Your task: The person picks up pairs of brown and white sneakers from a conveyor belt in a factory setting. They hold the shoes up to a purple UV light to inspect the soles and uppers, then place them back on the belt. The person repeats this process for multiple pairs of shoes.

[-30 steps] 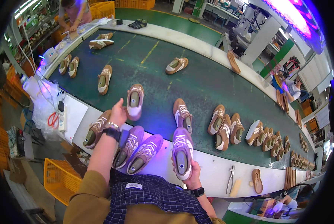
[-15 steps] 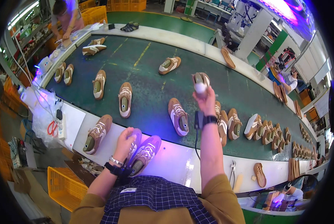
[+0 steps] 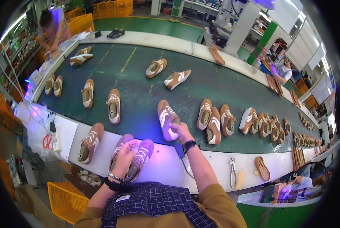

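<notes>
**Sneakers Under Both Hands**

Right hand [image 3: 182,132]: closed on the heel of a brown sneaker [image 3: 165,118], green surface [image 3: 137,102]. Left hand [image 3: 125,159]: bent over a sneaker pair [image 3: 145,152], white ledge [image 3: 170,161], hiding part of the left one; grip cannot be told. Left: lone sneaker [image 3: 92,141], orange crate [image 3: 63,197] below. Right: clustered sneakers [image 3: 266,127]; pliers [image 3: 233,171], yellow block [image 3: 239,181], loose sole [image 3: 261,168] on ledge.

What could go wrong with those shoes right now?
The left hand is over two purple-lit, white-laced sneakers near the front of the smooth white ledge; a bump might knock one off.

The right hand touches the heel end of a brown-and-white laced shoe, which could slip or tip over.

A thin black cable runs close by that hand and might snag.
</notes>
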